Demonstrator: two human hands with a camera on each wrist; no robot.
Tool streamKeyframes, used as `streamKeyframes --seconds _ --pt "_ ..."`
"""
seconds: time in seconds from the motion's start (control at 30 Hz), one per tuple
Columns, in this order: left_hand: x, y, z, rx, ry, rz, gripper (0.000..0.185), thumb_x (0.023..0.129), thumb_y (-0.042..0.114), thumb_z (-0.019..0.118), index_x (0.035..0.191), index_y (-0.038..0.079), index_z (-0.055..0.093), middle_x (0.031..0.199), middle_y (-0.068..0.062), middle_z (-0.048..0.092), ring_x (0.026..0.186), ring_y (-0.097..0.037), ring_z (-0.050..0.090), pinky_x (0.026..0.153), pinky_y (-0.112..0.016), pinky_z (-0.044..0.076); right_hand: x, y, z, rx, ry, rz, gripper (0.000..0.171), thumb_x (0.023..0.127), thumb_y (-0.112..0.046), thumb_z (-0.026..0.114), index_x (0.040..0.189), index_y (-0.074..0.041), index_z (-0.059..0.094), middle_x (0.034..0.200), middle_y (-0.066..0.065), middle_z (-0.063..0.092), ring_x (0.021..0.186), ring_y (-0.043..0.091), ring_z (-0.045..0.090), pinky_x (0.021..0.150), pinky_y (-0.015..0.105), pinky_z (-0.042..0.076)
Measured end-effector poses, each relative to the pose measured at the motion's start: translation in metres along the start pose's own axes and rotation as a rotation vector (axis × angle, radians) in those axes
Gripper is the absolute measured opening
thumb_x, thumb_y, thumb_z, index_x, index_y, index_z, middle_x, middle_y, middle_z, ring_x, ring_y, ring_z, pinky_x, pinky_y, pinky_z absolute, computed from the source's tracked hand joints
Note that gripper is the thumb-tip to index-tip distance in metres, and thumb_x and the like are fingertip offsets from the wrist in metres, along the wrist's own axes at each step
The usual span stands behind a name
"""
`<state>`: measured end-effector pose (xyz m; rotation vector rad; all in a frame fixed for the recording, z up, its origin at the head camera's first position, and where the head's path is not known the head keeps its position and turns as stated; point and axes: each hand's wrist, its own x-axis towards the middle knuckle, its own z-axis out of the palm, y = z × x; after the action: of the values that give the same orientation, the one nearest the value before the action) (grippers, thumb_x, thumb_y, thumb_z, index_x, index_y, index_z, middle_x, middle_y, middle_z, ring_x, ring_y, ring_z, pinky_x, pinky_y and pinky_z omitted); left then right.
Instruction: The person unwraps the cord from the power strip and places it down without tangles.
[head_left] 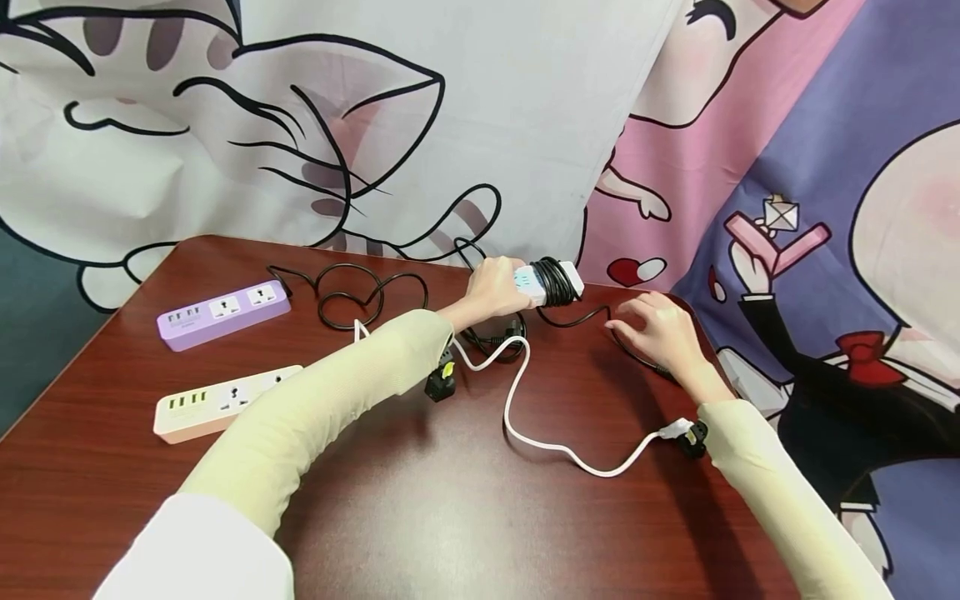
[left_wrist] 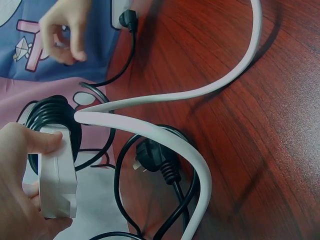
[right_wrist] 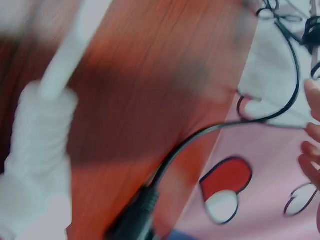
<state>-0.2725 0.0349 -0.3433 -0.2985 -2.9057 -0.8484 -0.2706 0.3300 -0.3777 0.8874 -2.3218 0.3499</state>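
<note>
A dark wooden table (head_left: 450, 517) is seen from above, with both arms in pale sleeves reaching across it. Nearest, a white cable (head_left: 525, 433) loops over the wood toward the right wrist. Further on, the right hand (head_left: 660, 329) hovers just above a loose black cable (head_left: 585, 317), fingers spread and relaxed, with nothing held. Beyond it, near the far edge, a white strip (head_left: 551, 279) with black cable wound round it is gripped by the left hand (head_left: 495, 287), fingers and thumb curled about its end. A black plug (left_wrist: 150, 157) lies under the white cable, within other black loops. At the left lie a pink strip (head_left: 225, 400) and, further back, a purple strip (head_left: 221, 312). A snag seems likely: the loose cable could catch the crossed loops or the plug, and the coils could be loosened by a slack grip.
</note>
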Motion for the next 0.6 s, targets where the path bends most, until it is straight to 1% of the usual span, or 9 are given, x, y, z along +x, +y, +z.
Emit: streamKeyframes --seconds 0.07,0.1,0.17,0.3,0.4,0.47,0.6 --pt "0.000 0.000 0.001 0.000 -0.002 -0.003 0.055 0.070 0.034 0.079 0.122 0.020 0.065 0.096 -0.004 0.069 0.085 -0.021 0.062 0.064 -0.032 0.049 0.008 -0.010 0.003 0.028 0.014 -0.058 0.024 0.069 -0.021 0.083 0.084 -0.007 0.071 0.082 0.008 0.068 0.081 0.025 0.061 0.069 0.042 0.047" --pt "0.000 0.000 0.001 -0.002 -0.003 -0.004 0.056 0.071 0.034 0.079 0.123 0.020 0.064 0.097 -0.004 0.069 0.086 -0.021 0.062 0.064 -0.032 0.049 0.012 -0.015 0.004 0.037 0.004 -0.083 0.023 0.070 -0.020 0.083 0.086 -0.007 0.071 0.083 0.008 0.068 0.083 0.025 0.061 0.070 0.041 0.048" --pt "0.000 0.000 0.001 0.001 -0.002 -0.004 0.057 0.071 0.034 0.079 0.124 0.020 0.064 0.097 -0.005 0.069 0.086 -0.021 0.062 0.064 -0.032 0.049 0.017 -0.025 0.009 0.046 -0.045 -0.126 0.025 0.072 -0.020 0.082 0.090 -0.006 0.072 0.087 0.008 0.069 0.086 0.024 0.061 0.074 0.040 0.049" --pt "0.000 0.000 0.000 0.006 0.005 0.000 0.057 0.070 0.034 0.080 0.123 0.021 0.065 0.097 -0.005 0.069 0.085 -0.022 0.062 0.064 -0.033 0.049 0.024 -0.041 0.019 0.035 -0.173 -0.209 0.027 0.077 -0.020 0.078 0.098 -0.004 0.072 0.094 0.008 0.070 0.090 0.025 0.061 0.079 0.041 0.051" --pt "0.000 0.001 0.000 0.002 0.008 0.001 0.056 0.070 0.034 0.080 0.122 0.021 0.065 0.096 -0.005 0.069 0.085 -0.022 0.062 0.064 -0.033 0.049 0.026 -0.046 0.026 0.016 -0.229 -0.262 0.023 0.079 -0.016 0.076 0.098 -0.004 0.072 0.094 0.008 0.071 0.090 0.026 0.061 0.080 0.041 0.051" --pt "0.000 0.002 -0.001 -0.002 0.007 0.003 0.056 0.070 0.035 0.080 0.122 0.021 0.065 0.096 -0.005 0.069 0.085 -0.022 0.063 0.065 -0.032 0.049 0.027 -0.048 0.031 -0.003 -0.243 -0.285 0.019 0.079 -0.013 0.076 0.095 -0.004 0.073 0.090 0.007 0.071 0.088 0.026 0.061 0.078 0.039 0.051" --pt "-0.001 0.002 -0.003 -0.007 0.009 0.007 0.056 0.071 0.035 0.079 0.123 0.020 0.065 0.097 -0.005 0.070 0.085 -0.022 0.063 0.065 -0.032 0.049 0.027 -0.048 0.037 -0.046 -0.250 -0.304 0.015 0.077 -0.014 0.076 0.090 -0.005 0.074 0.083 0.006 0.070 0.080 0.025 0.058 0.072 0.037 0.049"
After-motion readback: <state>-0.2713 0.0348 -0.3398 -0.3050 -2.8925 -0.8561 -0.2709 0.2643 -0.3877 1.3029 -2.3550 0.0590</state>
